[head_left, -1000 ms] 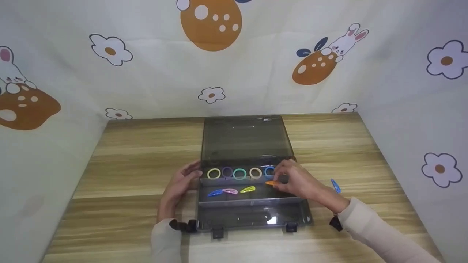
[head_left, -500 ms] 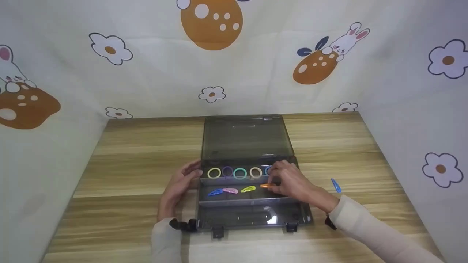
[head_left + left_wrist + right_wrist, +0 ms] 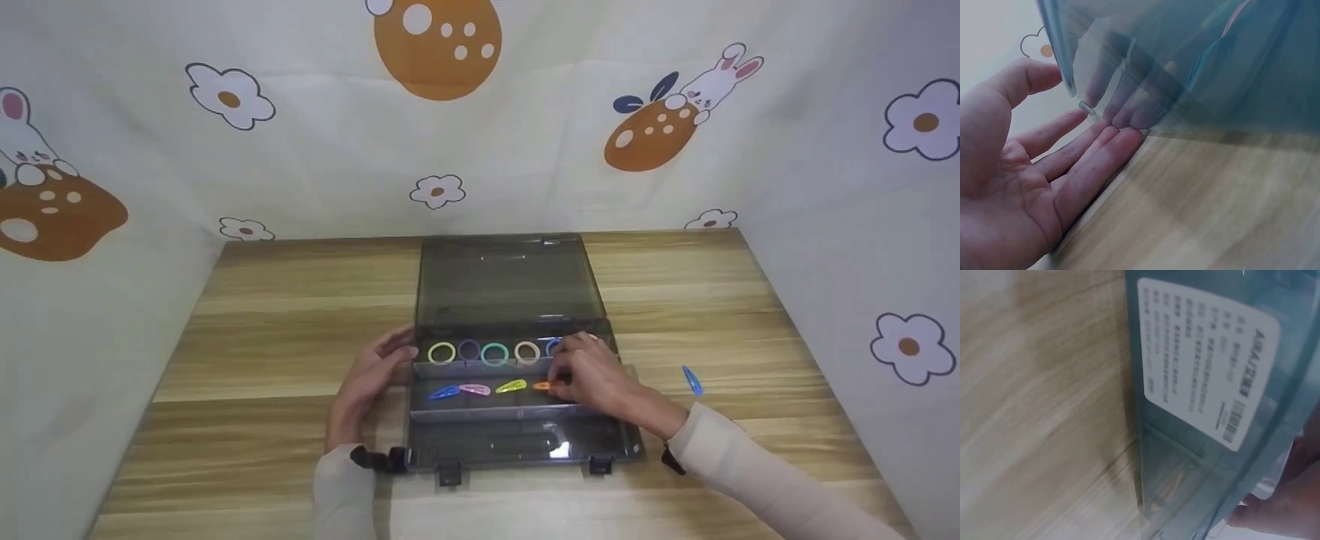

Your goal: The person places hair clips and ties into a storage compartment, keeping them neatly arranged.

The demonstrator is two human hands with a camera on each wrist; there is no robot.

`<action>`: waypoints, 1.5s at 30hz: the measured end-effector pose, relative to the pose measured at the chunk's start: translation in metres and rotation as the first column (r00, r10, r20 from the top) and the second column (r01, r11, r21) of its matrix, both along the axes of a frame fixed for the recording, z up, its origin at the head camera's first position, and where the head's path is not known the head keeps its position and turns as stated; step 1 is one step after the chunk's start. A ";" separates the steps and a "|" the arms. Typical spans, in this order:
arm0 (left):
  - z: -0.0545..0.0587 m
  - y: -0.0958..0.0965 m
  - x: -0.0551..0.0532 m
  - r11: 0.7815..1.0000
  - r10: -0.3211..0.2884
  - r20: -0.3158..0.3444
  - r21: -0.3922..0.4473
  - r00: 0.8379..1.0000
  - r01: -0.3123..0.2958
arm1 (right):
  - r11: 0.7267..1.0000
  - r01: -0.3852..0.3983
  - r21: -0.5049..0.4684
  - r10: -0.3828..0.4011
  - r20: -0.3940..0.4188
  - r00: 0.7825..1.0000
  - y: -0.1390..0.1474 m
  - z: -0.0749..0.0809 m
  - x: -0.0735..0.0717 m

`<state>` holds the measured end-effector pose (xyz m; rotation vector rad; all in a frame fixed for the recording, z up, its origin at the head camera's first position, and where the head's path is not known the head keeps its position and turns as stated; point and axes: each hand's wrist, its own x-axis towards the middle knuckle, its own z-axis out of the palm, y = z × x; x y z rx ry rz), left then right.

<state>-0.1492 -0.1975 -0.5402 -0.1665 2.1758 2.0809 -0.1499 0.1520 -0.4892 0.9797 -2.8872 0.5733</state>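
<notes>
A dark translucent box (image 3: 525,454) lies with its lid (image 3: 510,281) folded back. My right hand (image 3: 596,379) reaches into the middle compartment and pinches the wide end of an orange snap hair clip (image 3: 541,385). To its left lie a yellow hair clip (image 3: 511,386), a pink hair clip (image 3: 475,390) and a blue hair clip (image 3: 444,393). Several hair ties, among them a teal one (image 3: 495,365), stand along the back compartment. My left hand (image 3: 1044,163) has its fingers extended, tips touching the box's left wall (image 3: 1230,73). In the right wrist view, only part of the right hand shows.
Another blue hair clip (image 3: 692,380) lies on the wooden table (image 3: 262,337) to the right of the box. Two black latches, one of them the left latch (image 3: 449,473), stick out at the box's front. A patterned cloth (image 3: 337,150) surrounds the table.
My right hand has moved slightly left and down with the orange hair clip, bringing it nearer the yellow one. The left hand stays at the box's side.
</notes>
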 end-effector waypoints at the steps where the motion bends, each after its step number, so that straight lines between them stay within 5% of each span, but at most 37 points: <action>1: 0.000 0.000 -0.001 1.000 -0.003 0.002 0.003 1.000 0.003 | 1.000 0.001 0.000 -0.001 0.000 1.000 0.000 0.000 0.000; 8: 0.002 0.000 0.000 1.000 0.005 0.015 0.006 1.000 -0.005 | 1.000 -0.007 0.008 0.007 0.005 1.000 -0.002 0.001 -0.001; 17: 0.003 0.000 0.000 1.000 -0.004 0.013 -0.024 1.000 0.004 | 0.994 -0.018 -0.112 0.026 0.074 0.997 0.010 0.018 0.000; 22: 0.003 0.001 0.000 1.000 -0.004 0.009 -0.007 1.000 0.004 | 0.978 0.041 -0.203 -0.007 0.169 0.986 0.025 0.028 0.000; 30: 0.002 0.000 -0.001 1.000 -0.003 0.019 0.005 1.000 0.003 | 0.916 0.175 -0.361 -0.111 0.190 0.975 0.058 0.029 0.003; 37: 0.002 0.000 -0.002 1.000 -0.010 0.031 0.017 0.999 0.009 | 0.895 0.263 -0.361 -0.194 0.217 0.957 0.085 0.023 0.009; 45: 0.000 -0.001 -0.001 1.000 -0.018 0.029 0.019 0.999 0.017 | 0.892 0.311 -0.329 -0.277 0.147 0.950 0.117 0.019 0.015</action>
